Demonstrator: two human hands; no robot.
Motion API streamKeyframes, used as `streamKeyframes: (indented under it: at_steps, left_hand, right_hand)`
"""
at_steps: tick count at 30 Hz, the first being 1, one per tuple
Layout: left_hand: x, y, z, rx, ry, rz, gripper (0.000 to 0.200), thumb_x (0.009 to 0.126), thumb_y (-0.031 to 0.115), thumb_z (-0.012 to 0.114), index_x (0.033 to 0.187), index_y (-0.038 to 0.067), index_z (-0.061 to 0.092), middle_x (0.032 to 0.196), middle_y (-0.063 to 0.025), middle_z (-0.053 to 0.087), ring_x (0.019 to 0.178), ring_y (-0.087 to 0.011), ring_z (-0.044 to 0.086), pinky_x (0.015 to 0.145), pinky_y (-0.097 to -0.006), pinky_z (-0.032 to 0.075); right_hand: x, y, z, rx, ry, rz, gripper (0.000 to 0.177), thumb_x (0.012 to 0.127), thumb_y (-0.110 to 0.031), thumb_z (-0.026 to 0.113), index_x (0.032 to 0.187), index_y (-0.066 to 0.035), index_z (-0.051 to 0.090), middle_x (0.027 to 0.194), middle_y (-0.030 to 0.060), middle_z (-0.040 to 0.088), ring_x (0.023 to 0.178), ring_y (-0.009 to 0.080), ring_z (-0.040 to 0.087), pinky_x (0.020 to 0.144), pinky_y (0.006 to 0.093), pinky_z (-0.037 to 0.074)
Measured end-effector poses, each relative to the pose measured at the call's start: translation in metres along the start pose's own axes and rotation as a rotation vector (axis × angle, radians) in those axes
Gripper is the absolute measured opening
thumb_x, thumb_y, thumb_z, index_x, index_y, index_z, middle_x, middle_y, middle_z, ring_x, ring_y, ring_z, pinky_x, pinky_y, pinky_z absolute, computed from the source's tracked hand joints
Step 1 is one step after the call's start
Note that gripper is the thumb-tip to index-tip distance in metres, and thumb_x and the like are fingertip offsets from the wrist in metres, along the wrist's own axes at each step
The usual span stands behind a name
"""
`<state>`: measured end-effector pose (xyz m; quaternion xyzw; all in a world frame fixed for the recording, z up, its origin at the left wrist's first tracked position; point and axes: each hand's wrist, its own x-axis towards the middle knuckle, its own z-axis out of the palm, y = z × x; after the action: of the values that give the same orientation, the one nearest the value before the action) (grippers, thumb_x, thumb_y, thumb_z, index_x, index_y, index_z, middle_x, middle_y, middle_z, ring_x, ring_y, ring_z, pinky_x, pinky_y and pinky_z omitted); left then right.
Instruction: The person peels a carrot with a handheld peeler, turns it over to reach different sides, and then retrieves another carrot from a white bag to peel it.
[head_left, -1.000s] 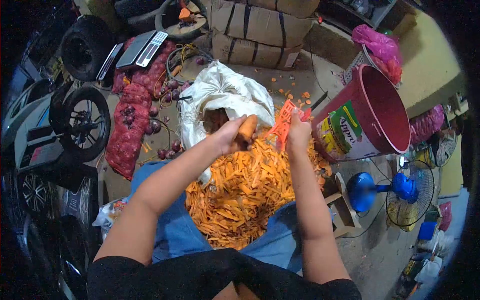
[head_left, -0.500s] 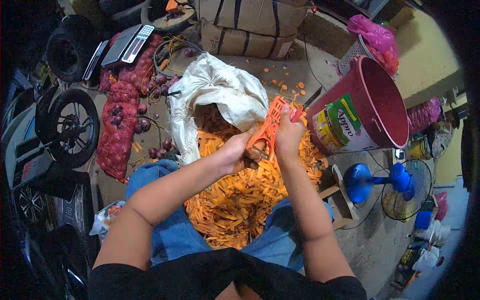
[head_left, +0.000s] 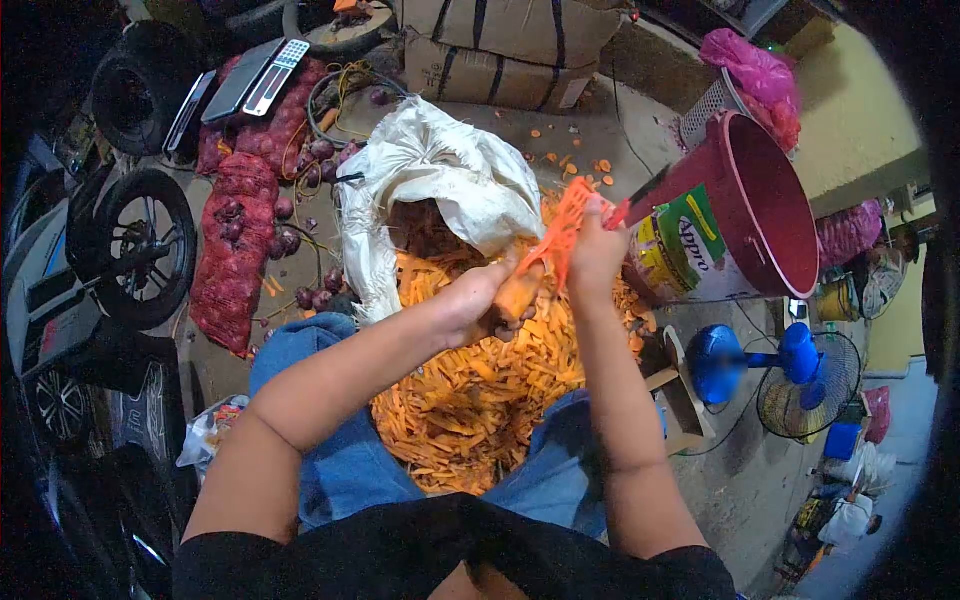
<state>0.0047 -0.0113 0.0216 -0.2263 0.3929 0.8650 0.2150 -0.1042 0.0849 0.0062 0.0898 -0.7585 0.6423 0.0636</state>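
Note:
My left hand (head_left: 478, 302) is closed around a carrot (head_left: 517, 294), its peeled orange end facing me. In my right hand (head_left: 600, 255) is an orange plastic peeler (head_left: 568, 222), blurred by motion and right at the carrot. A red knife handle (head_left: 618, 214) also sticks out of the right fist, its dark blade pointing toward the bucket. Below both hands, between my knees, lies a heap of carrot peelings (head_left: 470, 400). Just beyond, a white woven sack (head_left: 440, 140) gapes open with more peelings at its mouth.
A large red bucket (head_left: 780, 190) tilts at the right, near a blue fan (head_left: 720, 365). Red net bags of onions (head_left: 235, 260) lie at the left, with a scale (head_left: 245, 85) on one. Cartons (head_left: 500, 70) stand behind the sack. Carrot slices (head_left: 603, 166) dot the floor.
My right hand with the peeler has moved slightly right and toward me. The carrot in my left hand now shows a bright peeled side where a darker end showed before.

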Motion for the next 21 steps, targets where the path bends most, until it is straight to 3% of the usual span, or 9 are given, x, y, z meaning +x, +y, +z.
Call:
streamKeyframes:
  at_steps: [2,4,6,7,10,12,14,16,21]
  left_hand:
    - [0.003,-0.001,-0.003,0.012,-0.016,-0.001,0.036,0.084,0.04,0.024,0.09,0.012,0.045,0.064,-0.0014,0.044,0.049,-0.0105,0.039,0.041,-0.0233,0.031]
    - [0.003,0.0,-0.004,0.022,-0.032,0.002,0.035,0.084,0.04,0.024,0.09,0.012,0.045,0.064,-0.0008,0.043,0.049,-0.01,0.038,0.041,-0.0233,0.031]
    - [0.001,0.001,-0.001,-0.041,-0.069,-0.029,0.035,0.085,0.038,0.024,0.091,0.011,0.045,0.066,-0.0012,0.046,0.051,-0.0097,0.041,0.042,-0.0229,0.032]
    - [0.002,0.001,0.002,-0.04,-0.072,-0.031,0.035,0.085,0.038,0.024,0.091,0.011,0.045,0.066,-0.0012,0.046,0.051,-0.0097,0.041,0.042,-0.0229,0.032]
    - [0.004,0.0,0.007,-0.107,0.055,0.036,0.035,0.085,0.037,0.023,0.091,0.01,0.045,0.07,-0.0018,0.049,0.053,-0.0098,0.043,0.043,-0.0228,0.033]
    - [0.0,0.001,0.004,0.068,-0.057,-0.01,0.037,0.085,0.037,0.022,0.091,0.01,0.045,0.073,-0.0022,0.05,0.056,-0.0096,0.046,0.044,-0.0235,0.036]
    - [0.001,-0.001,0.005,0.098,-0.06,-0.032,0.037,0.085,0.038,0.02,0.091,0.01,0.045,0.072,-0.0019,0.05,0.057,-0.0095,0.046,0.044,-0.0241,0.036]
    - [0.004,-0.002,0.003,0.132,-0.063,-0.055,0.038,0.085,0.038,0.019,0.091,0.011,0.045,0.071,-0.0015,0.05,0.057,-0.0093,0.046,0.044,-0.0247,0.037]
    - [0.005,-0.004,-0.001,0.065,-0.119,-0.006,0.039,0.085,0.04,0.021,0.089,0.009,0.045,0.068,-0.0014,0.047,0.056,-0.0099,0.046,0.047,-0.0252,0.041]
  right_hand:
    - [0.016,0.012,-0.007,0.161,0.176,0.261,0.025,0.081,-0.02,0.044,0.066,0.0,0.047,0.055,-0.0003,0.044,0.053,0.0079,0.041,0.046,0.0266,0.033]
    - [0.012,-0.008,-0.011,0.122,0.178,0.3,0.024,0.081,-0.02,0.044,0.068,0.0,0.047,0.058,0.0005,0.046,0.053,0.0082,0.042,0.047,0.0261,0.033]
    - [0.001,-0.022,-0.005,0.438,0.099,0.129,0.022,0.081,-0.02,0.045,0.072,0.0,0.049,0.061,0.0008,0.047,0.055,0.0078,0.042,0.049,0.0242,0.034]
    - [-0.006,-0.012,-0.008,0.038,-0.013,-0.016,0.019,0.081,-0.019,0.045,0.077,-0.001,0.05,0.065,0.0004,0.048,0.057,0.0077,0.042,0.052,0.0224,0.035]
    - [-0.022,-0.023,0.0,0.127,-0.059,-0.043,0.018,0.08,-0.018,0.045,0.074,-0.002,0.05,0.064,-0.0005,0.047,0.058,0.0077,0.041,0.052,0.0227,0.035]
    - [0.0,-0.007,-0.005,0.097,0.061,-0.069,0.019,0.08,-0.017,0.045,0.072,-0.001,0.049,0.063,0.0,0.047,0.057,0.0077,0.041,0.051,0.0231,0.035]
    - [0.023,0.014,-0.02,0.136,0.193,0.079,0.019,0.081,-0.017,0.044,0.073,-0.001,0.049,0.064,0.0,0.048,0.057,0.0074,0.041,0.052,0.0228,0.035]
    - [0.018,-0.007,-0.024,0.107,0.177,0.148,0.019,0.081,-0.018,0.043,0.076,-0.001,0.05,0.066,0.0,0.049,0.057,0.0079,0.042,0.052,0.0228,0.036]
    - [-0.015,-0.023,-0.01,0.104,-0.048,-0.089,0.02,0.081,-0.021,0.044,0.074,-0.002,0.049,0.067,0.0003,0.047,0.062,0.008,0.042,0.056,0.0236,0.036]
